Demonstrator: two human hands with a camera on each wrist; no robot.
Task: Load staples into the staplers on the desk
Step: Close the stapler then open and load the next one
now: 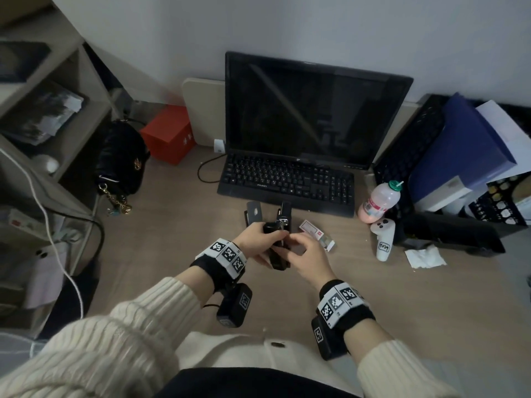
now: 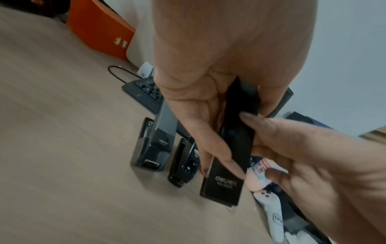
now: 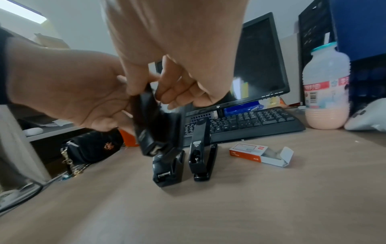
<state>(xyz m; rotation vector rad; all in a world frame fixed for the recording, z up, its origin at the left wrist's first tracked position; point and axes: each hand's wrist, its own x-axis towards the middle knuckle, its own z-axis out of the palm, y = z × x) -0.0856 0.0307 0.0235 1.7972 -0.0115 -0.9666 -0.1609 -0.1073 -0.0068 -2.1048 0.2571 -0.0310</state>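
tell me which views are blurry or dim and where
Head view: dim overall, corners darkest, straight edges bowed by the wide lens, the held stapler lost in shadow between the hands. Left wrist view: the left hand is soft, fills the top, stapler logo readable. Right wrist view: motion smear on the held stapler; the staple box on the desk is sharper.

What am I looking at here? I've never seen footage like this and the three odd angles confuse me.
No machine: a person wears three cameras. One on the head looks down at the desk; one on each wrist looks along that hand. The left hand grips a black stapler lifted off the desk, and the right hand has its fingers on it. Two more staplers, one beside the other, stand opened below, with an open staple box, a keyboard and a drink bottle nearby.
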